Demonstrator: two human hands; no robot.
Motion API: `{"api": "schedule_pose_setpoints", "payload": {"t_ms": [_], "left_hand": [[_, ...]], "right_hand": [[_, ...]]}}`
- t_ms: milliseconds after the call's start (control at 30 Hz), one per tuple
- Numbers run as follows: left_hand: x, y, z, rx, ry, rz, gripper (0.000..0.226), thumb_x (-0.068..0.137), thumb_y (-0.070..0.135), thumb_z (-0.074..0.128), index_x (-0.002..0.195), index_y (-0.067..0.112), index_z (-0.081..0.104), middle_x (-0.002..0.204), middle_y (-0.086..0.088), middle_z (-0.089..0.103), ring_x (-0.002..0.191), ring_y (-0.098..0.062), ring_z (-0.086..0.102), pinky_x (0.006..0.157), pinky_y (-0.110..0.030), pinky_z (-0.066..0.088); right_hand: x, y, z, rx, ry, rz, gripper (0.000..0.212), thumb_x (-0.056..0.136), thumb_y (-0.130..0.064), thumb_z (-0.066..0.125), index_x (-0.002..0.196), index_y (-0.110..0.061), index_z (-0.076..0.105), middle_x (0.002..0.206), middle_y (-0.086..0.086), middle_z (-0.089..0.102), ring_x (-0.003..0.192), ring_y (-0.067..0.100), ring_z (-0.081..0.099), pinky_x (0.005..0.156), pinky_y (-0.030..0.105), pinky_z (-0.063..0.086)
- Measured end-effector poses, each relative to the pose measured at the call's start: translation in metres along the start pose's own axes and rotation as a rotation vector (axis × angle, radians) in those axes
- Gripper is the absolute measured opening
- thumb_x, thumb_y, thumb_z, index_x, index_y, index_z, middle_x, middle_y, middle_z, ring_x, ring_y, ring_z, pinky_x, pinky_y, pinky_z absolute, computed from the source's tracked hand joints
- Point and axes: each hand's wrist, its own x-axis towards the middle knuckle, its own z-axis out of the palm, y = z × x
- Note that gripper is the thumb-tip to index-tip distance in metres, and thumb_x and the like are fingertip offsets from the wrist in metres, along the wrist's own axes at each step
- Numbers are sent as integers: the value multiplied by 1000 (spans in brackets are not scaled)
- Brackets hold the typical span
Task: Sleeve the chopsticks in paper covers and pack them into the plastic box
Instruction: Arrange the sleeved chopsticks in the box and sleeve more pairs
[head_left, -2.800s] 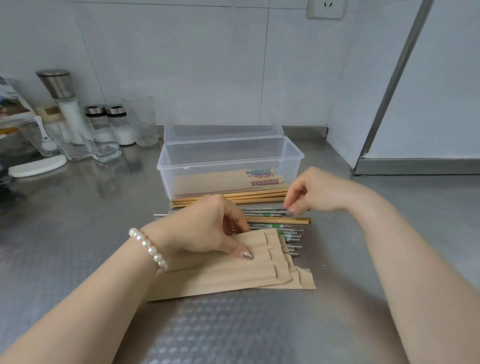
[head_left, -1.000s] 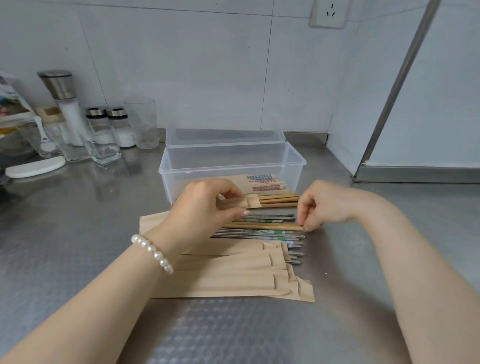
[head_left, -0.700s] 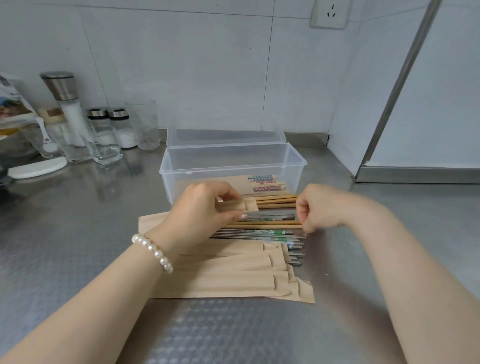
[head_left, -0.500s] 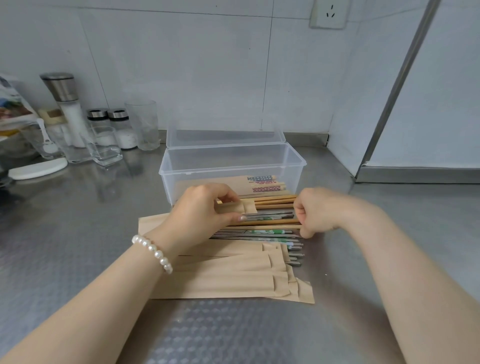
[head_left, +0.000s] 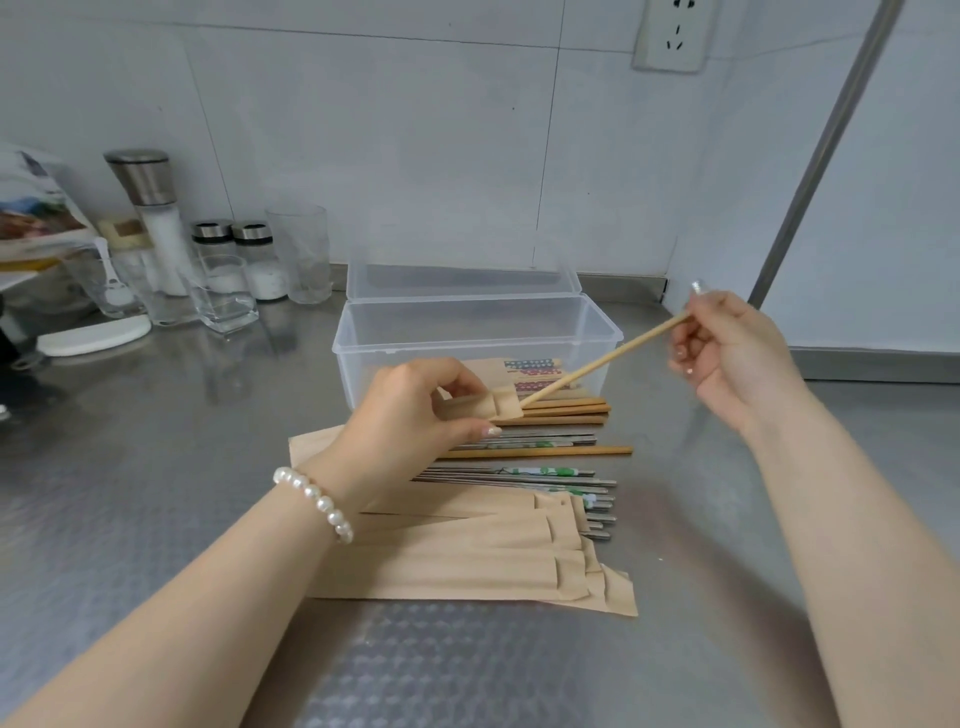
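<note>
Bamboo chopstick (head_left: 602, 361), pinched in our right hand (head_left: 727, 353) at centre right, angles down with its tip at the mouth of the paper cover (head_left: 483, 405) our left hand (head_left: 410, 415) grips mid-frame. We judge sleeving is underway; next we must slide it in straight, then reach the plastic box (head_left: 467, 332) behind.

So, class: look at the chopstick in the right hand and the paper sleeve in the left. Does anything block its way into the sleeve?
Nothing visible does. The right hand holds the wooden chopstick with its tip at the open mouth of the paper sleeve that the left hand grips.
</note>
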Motion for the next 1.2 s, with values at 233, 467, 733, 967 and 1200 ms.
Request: {"api": "schedule_pose_setpoints", "payload": {"t_ms": [233, 467, 733, 967, 1200], "left_hand": [[2, -6, 2, 23, -11, 12, 28, 62, 27, 82, 83, 25, 64, 76, 14, 59, 63, -2, 50, 63, -19, 39], [2, -6, 3, 30, -17, 12, 28, 63, 29, 82, 84, 27, 63, 81, 12, 62, 64, -1, 52, 65, -19, 41], [1, -5, 4, 9, -7, 30, 29, 62, 28, 83, 81, 31, 61, 78, 15, 60, 61, -1, 51, 62, -19, 39], [2, -8, 3, 6, 12, 45, 28, 62, 29, 83, 82, 30, 63, 74, 18, 59, 57, 1, 49, 60, -18, 38], [2, -7, 5, -4, 6, 46, 29, 61, 29, 83, 84, 27, 65, 76, 16, 60, 60, -1, 50, 62, -21, 41]], "right_hand": [[14, 6, -12, 77, 315, -114, 35, 99, -32, 38, 68, -16, 34, 36, -3, 38, 32, 10, 27, 37, 14, 16], [14, 7, -16, 64, 455, -189, 33, 99, -32, 35, 70, -16, 32, 35, -5, 38, 32, 11, 30, 37, 16, 17], [12, 9, -8, -4, 303, -106, 28, 96, -26, 47, 71, -16, 40, 39, -1, 40, 33, 11, 27, 37, 14, 16], [1, 16, 5, -224, -161, 201, 29, 87, -15, 58, 64, -15, 40, 44, 0, 46, 39, 11, 32, 37, 17, 19], [-7, 21, 14, -405, -412, 269, 28, 82, -6, 59, 59, -11, 44, 46, 3, 50, 43, 13, 34, 39, 18, 22]]}}
